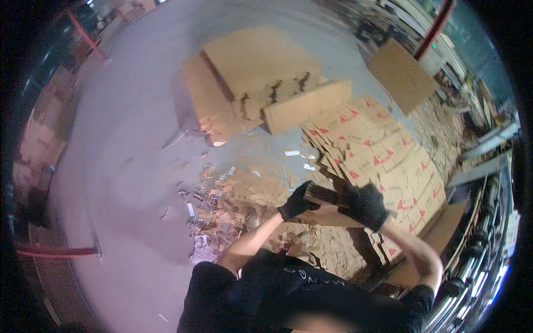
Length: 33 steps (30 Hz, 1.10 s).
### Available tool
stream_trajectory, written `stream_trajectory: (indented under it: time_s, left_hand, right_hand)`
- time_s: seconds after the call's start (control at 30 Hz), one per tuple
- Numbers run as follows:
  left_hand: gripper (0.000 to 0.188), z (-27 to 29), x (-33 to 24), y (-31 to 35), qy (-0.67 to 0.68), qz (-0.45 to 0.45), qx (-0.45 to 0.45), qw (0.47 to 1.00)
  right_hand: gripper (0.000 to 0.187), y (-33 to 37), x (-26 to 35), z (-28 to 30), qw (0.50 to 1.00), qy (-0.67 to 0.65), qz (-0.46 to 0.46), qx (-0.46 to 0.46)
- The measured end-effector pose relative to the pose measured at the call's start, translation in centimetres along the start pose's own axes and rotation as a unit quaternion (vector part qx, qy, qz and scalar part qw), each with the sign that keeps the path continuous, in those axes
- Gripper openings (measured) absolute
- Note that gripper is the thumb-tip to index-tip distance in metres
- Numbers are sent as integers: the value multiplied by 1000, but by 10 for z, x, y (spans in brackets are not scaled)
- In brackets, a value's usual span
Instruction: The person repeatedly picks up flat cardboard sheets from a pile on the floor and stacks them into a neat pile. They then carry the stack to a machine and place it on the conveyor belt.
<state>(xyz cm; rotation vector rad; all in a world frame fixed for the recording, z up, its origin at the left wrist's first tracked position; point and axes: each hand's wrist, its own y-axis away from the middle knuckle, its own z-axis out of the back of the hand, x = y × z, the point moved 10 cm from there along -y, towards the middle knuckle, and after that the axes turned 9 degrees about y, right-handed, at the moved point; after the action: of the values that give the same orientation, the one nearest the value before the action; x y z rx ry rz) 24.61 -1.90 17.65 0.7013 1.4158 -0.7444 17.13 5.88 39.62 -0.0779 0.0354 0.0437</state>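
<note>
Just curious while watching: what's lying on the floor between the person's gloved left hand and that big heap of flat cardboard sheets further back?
In the head view, loose cardboard scraps litter the grey floor between the left hand and the cardboard sheets.

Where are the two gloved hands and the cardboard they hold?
left hand [297,203], head view, back of the black glove
right hand [366,204], head view, back of the black glove
cardboard stack [326,195], head view, dark top edge between gloves

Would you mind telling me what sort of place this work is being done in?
Most likely a cardboard box factory or packing workshop. Flat printed carton blanks lie stacked in rows, cardboard scraps litter the grey concrete floor, and both gloved hands, left hand and right hand, grip a cardboard bundle.
</note>
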Motion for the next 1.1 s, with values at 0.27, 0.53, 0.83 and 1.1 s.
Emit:
stream_trajectory:
  time_s: [0.27, 0.53, 0.83, 1.1]
  left_hand:
    - [95, 308, 7, 133, -30, -104, -530, 841]
    - [80, 340, 139, 42, 742, -46, -354, 568]
    - [45, 665, 62, -46, 533, -330, -149, 765]
    - [50, 937, -57, -138, 354, -151, -351, 853]
  right_hand:
    - [36, -219, 130, 152, 991, -32, 119, -55]
    - [54, -124, -147, 184, 939, -126, -185, -260]
    - [54, -109, -163, -223, 881, -232, -403, -83]
    - [35, -438, 90, -376, 796, -536, -276, 55]
